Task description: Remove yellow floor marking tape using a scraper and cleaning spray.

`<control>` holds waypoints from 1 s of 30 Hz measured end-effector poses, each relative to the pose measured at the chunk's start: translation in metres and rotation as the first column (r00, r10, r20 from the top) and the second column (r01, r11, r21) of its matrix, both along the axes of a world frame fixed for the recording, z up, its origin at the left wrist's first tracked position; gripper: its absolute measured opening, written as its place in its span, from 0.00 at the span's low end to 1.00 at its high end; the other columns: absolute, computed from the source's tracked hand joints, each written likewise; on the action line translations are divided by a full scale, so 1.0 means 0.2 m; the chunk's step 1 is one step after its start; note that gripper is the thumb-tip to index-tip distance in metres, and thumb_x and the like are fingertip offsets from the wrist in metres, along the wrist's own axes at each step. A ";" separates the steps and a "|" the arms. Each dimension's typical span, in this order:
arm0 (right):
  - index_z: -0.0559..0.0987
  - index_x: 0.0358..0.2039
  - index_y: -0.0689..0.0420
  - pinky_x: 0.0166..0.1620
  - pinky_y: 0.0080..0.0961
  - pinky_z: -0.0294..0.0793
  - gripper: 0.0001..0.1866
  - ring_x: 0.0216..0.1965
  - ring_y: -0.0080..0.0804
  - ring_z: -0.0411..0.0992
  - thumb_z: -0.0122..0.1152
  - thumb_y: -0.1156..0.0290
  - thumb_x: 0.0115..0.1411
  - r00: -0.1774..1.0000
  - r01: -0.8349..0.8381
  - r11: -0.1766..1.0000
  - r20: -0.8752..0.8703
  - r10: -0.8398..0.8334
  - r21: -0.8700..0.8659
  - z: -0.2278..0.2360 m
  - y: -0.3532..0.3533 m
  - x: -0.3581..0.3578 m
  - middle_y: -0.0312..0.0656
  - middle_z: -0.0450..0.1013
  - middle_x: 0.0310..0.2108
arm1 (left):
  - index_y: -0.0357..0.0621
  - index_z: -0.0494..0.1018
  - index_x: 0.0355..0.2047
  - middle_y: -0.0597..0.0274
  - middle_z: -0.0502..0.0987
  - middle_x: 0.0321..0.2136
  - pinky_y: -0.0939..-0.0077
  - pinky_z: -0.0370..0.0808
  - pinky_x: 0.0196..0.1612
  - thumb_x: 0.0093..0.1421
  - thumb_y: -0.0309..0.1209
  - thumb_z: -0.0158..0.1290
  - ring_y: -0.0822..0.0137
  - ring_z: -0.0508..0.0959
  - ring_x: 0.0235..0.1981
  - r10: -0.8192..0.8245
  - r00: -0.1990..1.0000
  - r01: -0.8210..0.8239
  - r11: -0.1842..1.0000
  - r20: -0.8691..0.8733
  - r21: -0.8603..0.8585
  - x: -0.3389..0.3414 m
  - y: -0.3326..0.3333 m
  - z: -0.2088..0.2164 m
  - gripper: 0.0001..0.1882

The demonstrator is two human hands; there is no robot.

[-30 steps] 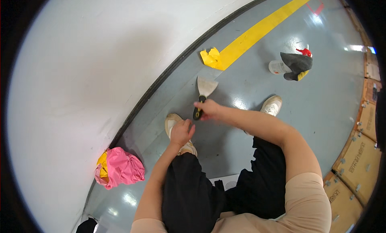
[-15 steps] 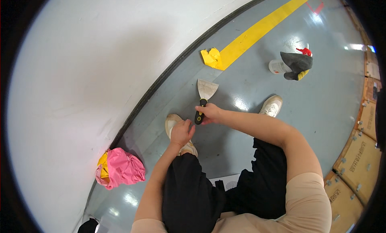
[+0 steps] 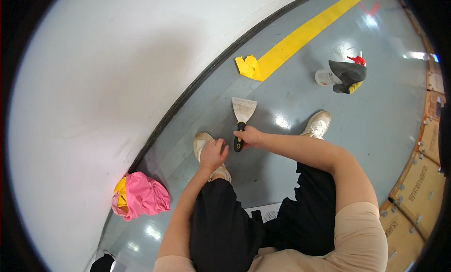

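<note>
Showing dark print on their faces, tan boxes (image 3: 419,183) w/ metal clips line the far R edge, the lettering slanted & bent by the lens. A white bottle (image 3: 325,77) also carries a label, its text too tiny to make out; a grey cloth (image 3: 347,71) w/ a yellow patch covers part of it, & a red top (image 3: 358,60) pokes out just beyond. Can't tell if the bottle's upright or lying. The scraper (image 3: 241,125) has a flat, fan-shaped metal blade, dull silver w/ brownish smudges, broadest at its far edge; the handle is black w/ yellow bits, incl. a yellow ring nr the butt end. It's over the grey floor (image 3: 366,136) btwn the two white shoes, closer to the L one, blade pointing away from the person; can't tell if it touches the floor. R hand (image 3: 251,136) grips the handle, thumb across the top, other fingers wrapped under & partly hidden. L hand (image 3: 213,153) is over the L shoe (image 3: 200,143), fingers loosely bent, thumb parted from them; can't tell if it touches the shoe. Ahead of the blade, a crumpled yellow flap (image 3: 248,67) sits at the nr end of a yellow floor strip (image 3: 305,34). Pink bag (image 3: 146,196) w/ yellow stuff in its mouth rests by the wall (image 3: 94,93), L.
</note>
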State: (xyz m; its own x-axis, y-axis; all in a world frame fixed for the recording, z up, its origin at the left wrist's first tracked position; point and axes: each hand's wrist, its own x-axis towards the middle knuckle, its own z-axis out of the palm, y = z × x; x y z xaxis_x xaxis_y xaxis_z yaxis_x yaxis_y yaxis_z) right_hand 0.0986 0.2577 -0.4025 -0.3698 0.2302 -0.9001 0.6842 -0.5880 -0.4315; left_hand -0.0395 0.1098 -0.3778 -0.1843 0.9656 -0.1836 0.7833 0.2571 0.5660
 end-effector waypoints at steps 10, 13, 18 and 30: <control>0.72 0.37 0.68 0.25 0.31 0.74 0.24 0.27 0.35 0.73 0.58 0.55 0.57 0.967 0.251 0.928 -0.032 -0.252 0.277 -0.06 0.44 0.00 0.48 0.72 0.31 | 0.46 0.69 0.30 0.56 0.71 0.22 0.59 0.71 0.29 0.54 0.38 0.53 0.53 0.74 0.27 0.005 0.999 -0.005 1.000 0.043 0.009 0.03 0.03 0.00 0.10; 0.72 0.38 0.68 0.26 0.32 0.76 0.24 0.29 0.36 0.74 0.59 0.55 0.57 0.976 0.218 0.966 -0.038 -0.215 0.143 -0.09 0.25 0.05 0.48 0.72 0.33 | 0.46 0.69 0.30 0.56 0.72 0.23 0.59 0.71 0.28 0.54 0.38 0.53 0.53 0.74 0.27 0.009 0.999 -0.009 1.000 0.033 -0.002 0.03 0.02 0.00 0.10; 0.74 0.35 0.69 0.26 0.32 0.77 0.23 0.30 0.37 0.75 0.60 0.56 0.57 0.998 0.028 0.995 0.059 -0.034 0.091 -0.01 0.09 0.01 0.48 0.73 0.33 | 0.46 0.69 0.30 0.56 0.72 0.23 0.59 0.71 0.28 0.54 0.38 0.53 0.53 0.75 0.27 -0.001 1.000 0.001 1.000 0.001 -0.010 0.01 0.01 0.01 0.10; 0.74 0.36 0.70 0.29 0.35 0.79 0.23 0.32 0.38 0.75 0.57 0.56 0.58 0.992 0.105 0.986 0.059 -0.114 0.132 0.01 0.08 -0.02 0.49 0.73 0.34 | 0.46 0.70 0.30 0.56 0.72 0.22 0.59 0.71 0.29 0.54 0.37 0.54 0.53 0.74 0.27 0.002 1.000 -0.002 1.000 0.025 0.006 0.01 0.01 0.01 0.09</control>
